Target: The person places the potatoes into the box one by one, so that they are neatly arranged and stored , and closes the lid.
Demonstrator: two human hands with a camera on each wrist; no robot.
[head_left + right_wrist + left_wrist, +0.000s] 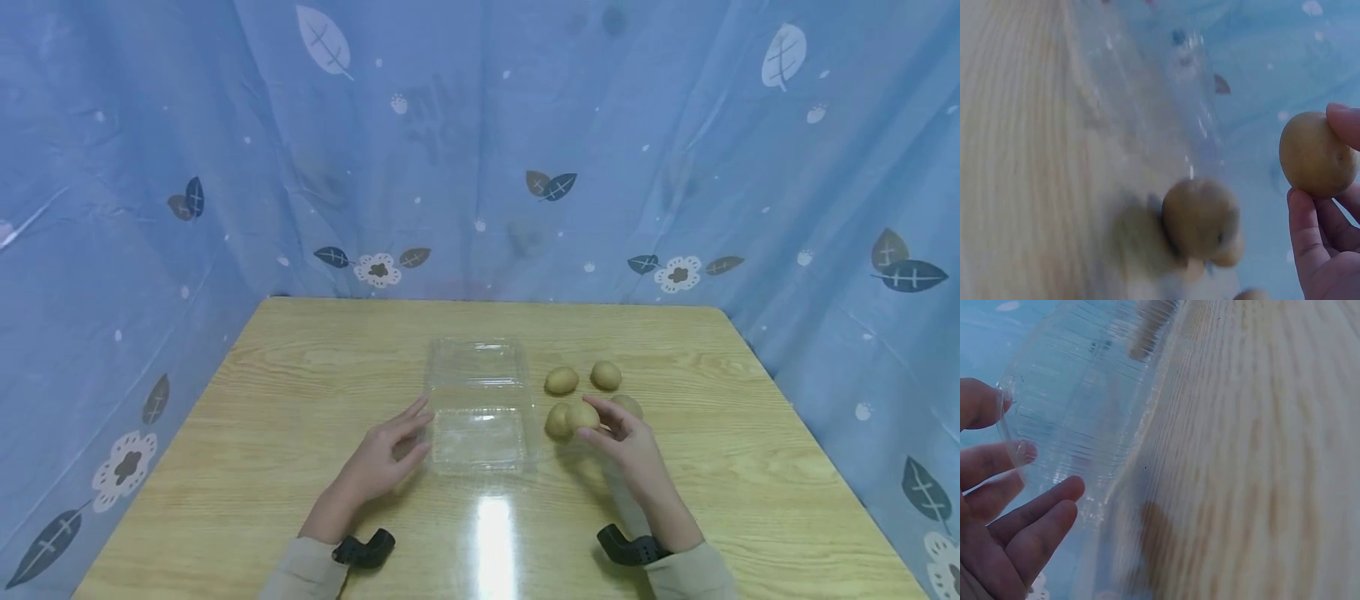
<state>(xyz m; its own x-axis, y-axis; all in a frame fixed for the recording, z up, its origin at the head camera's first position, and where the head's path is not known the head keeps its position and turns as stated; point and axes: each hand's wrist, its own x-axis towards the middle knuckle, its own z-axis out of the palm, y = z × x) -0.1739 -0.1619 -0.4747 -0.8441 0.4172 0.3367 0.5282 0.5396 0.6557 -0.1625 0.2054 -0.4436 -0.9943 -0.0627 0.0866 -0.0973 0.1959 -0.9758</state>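
A potato [582, 417] is pinched between the thumb and fingers of my right hand [633, 446]; the right wrist view shows this potato [1317, 155] against the curtain. Just left of it another potato [556, 422] lies on the table, partly covered by the held one. My left hand [381, 458] is at the left edge of a clear plastic container [480, 437], fingers spread and fairly straight. In the left wrist view, the thumb [982, 405] and a fingertip touch the rim of the container [1085, 406]. The container lies open, with its two halves one behind the other.
Behind the right hand lie a potato [562, 380] and a second potato [606, 375]; a third potato [627, 406] is partly hidden by that hand. The wooden table [315, 350] meets a blue patterned curtain [480, 150] at the back and sides.
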